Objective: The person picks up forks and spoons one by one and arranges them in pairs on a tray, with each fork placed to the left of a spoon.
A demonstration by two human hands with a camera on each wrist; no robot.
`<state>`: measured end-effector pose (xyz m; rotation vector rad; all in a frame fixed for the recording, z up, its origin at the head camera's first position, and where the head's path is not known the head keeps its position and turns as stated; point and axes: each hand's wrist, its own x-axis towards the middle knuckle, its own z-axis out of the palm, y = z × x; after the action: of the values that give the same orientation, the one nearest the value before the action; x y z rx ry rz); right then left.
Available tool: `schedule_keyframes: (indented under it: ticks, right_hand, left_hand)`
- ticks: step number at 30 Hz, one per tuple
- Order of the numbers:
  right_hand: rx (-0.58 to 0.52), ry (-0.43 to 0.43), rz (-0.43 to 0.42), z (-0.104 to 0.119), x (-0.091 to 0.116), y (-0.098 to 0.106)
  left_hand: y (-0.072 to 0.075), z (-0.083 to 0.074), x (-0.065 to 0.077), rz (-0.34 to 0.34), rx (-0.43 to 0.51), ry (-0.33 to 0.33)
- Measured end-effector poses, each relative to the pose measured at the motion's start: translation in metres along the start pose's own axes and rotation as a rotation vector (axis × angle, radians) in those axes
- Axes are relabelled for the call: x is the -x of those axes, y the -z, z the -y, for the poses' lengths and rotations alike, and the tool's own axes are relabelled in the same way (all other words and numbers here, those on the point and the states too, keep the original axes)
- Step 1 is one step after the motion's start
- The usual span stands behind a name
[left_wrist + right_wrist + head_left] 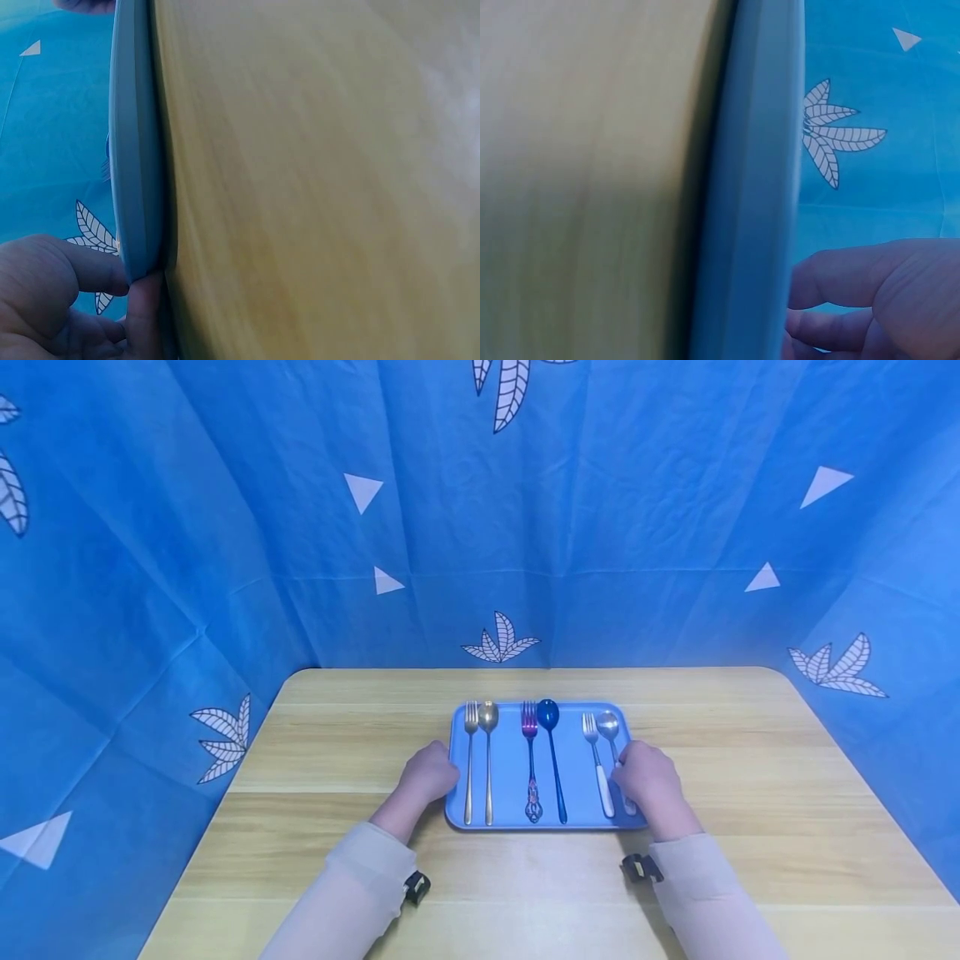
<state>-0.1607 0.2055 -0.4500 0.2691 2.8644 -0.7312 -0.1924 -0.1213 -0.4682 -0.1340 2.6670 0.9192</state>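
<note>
A blue tray [510, 768] lies on the wooden table, with both hands at its short ends. The left hand [432, 771] pinches the left edge, its thumb on the rim and a finger underneath in the left wrist view. The right hand [650, 775] grips the right edge, partly covering a white-handled spoon [608, 724]. Beside that spoon lies a white-handled fork [603, 787]. Mid-tray are a purple fork [529, 719] with an ornate handle and a dark blue spoon [548, 715]. A gold fork [471, 718] and gold spoon [488, 717] lie on the left.
The pale wooden table [360, 727] extends around the tray on every side. A blue curtain [637, 527] with white leaves and triangles hangs behind the table and along both sides. Black straps [417, 887] show at the sleeve cuffs.
</note>
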Motion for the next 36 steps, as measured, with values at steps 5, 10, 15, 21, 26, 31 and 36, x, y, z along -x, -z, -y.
schedule_keyframes:
  ticks: [5,10,15,21,26,31,36]
  right_hand:
    - [-0.004,-0.006,0.006,-0.002,0.001,0.001]
    - [-0.006,-0.003,0.005,-0.004,0.002,0.002]
    - [-0.016,0.000,0.007,-0.005,0.003,0.005]
    - [-0.026,0.002,0.012,-0.008,0.002,0.011]
    - [-0.039,-0.016,0.009,-0.012,0.001,0.017]
    - [-0.042,-0.020,0.004,-0.016,0.000,0.021]
    - [-0.032,-0.018,0.002,-0.018,-0.001,0.024]
  left_hand:
    - [0.000,0.000,0.000,-0.002,0.006,-0.002]
    - [0.000,-0.001,0.000,-0.005,-0.001,-0.004]
    - [0.000,-0.001,0.000,-0.003,-0.003,-0.007]
    - [0.000,-0.001,0.000,-0.011,-0.031,-0.013]
    - [0.001,-0.002,0.000,-0.010,-0.022,-0.010]
    - [0.001,-0.002,0.001,-0.010,-0.015,-0.002]
    - [0.002,-0.002,0.003,-0.004,-0.003,0.003]
